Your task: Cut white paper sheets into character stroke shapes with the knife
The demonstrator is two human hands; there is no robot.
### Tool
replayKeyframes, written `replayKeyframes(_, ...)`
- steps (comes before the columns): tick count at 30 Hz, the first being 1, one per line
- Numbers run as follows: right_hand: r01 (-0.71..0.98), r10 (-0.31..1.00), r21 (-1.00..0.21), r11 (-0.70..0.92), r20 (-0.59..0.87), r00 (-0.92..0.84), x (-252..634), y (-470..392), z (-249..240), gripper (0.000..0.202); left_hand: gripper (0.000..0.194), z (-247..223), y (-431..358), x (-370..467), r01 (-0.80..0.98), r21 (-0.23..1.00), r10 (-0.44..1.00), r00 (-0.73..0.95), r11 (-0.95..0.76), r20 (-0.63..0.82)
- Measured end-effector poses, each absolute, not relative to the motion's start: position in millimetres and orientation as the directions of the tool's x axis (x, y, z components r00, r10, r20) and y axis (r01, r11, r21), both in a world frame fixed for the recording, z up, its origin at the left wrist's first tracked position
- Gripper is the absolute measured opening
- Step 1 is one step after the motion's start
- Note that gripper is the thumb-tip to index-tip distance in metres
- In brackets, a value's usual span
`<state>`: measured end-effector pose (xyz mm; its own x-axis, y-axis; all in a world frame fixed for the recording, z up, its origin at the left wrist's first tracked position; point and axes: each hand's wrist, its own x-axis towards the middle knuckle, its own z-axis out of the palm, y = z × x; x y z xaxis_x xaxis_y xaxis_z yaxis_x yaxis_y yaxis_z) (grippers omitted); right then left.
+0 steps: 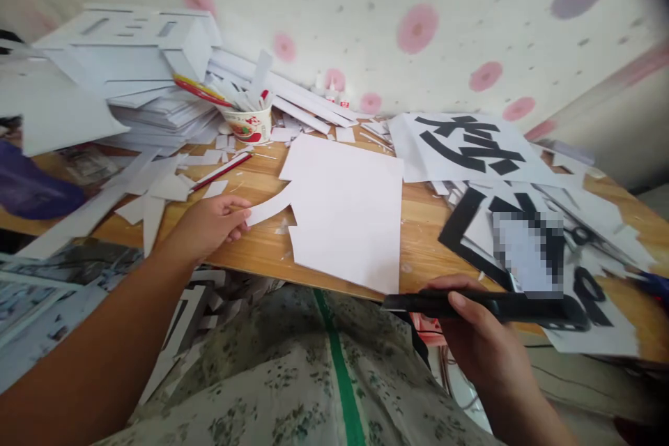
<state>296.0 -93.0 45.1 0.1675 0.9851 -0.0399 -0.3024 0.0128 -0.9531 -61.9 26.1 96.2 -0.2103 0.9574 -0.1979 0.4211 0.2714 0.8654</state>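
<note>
Item 1, wooden table (418,223): my landmark, strewn with offcuts.
Item 2, white sheet (345,216): flat on the table's middle, partly cut, near edge overhanging my lap; a tug could slide it off.
Item 3, black strip (491,306): beyond the table's near edge, grasped along its length by my right hand (481,341); a swing could sweep the printed sheets (470,143).
Item 4, curved tab (269,208): left of the sheet, pinched by my left hand (209,223); hard pulling might tear it.
</note>
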Motion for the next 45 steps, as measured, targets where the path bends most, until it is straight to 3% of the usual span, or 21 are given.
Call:
replayKeyframes(2,-0.24,0.99,-0.97,0.035,0.0,0.143,295.3,-90.2,45.6,0.013,0.034,93.2,22.3,-67.8,0.683,0.712,0.975,-0.221,0.164,-0.012)
replayKeyframes(4,-0.15,0.991,-0.985,0.09,0.073,0.113,294.3,-81.3,50.1,0.014,0.039,83.5,13.1,-69.5,0.881,0.472,0.978,-0.081,-0.02,0.194)
replayKeyframes(6,-0.047,0.985,-0.986,0.162,0.159,0.07,290.2,-66.8,59.3,0.017,0.039,69.3,2.0,-65.2,0.889,0.364,0.939,0.172,-0.278,0.297)
replayKeyframes(9,0.097,0.96,-0.955,0.279,0.273,-0.069,273.0,-38.1,78.0,0.019,0.034,49.0,-10.9,-51.0,0.74,0.394,0.836,0.447,-0.545,0.319)
replayKeyframes(14,0.142,0.84,-0.871,0.47,0.391,-0.376,225.6,8.2,92.3,0.017,0.059,37.3,-12.8,-31.2,0.8,0.416,0.898,0.342,-0.432,0.275)
replayKeyframes(19,0.104,0.768,-0.867,0.487,0.369,-0.524,200.2,31.9,78.2,0.017,0.057,40.5,-9.8,-25.5,0.857,0.365,0.927,0.291,-0.362,0.237)
replayKeyframes(35,0.106,0.713,-0.865,0.491,0.329,-0.619,195.9,38.6,67.1,0.019,0.052,42.1,-7.0,-24.5,0.872,0.365,0.94,0.259,-0.326,0.22)
replayKeyframes(45,0.129,0.516,-0.671,0.73,0.418,-0.748,201.1,45.2,73.1,0.032,0.059,39.0,-7.5,-25.9,0.898,0.312,0.941,0.242,-0.309,0.236)
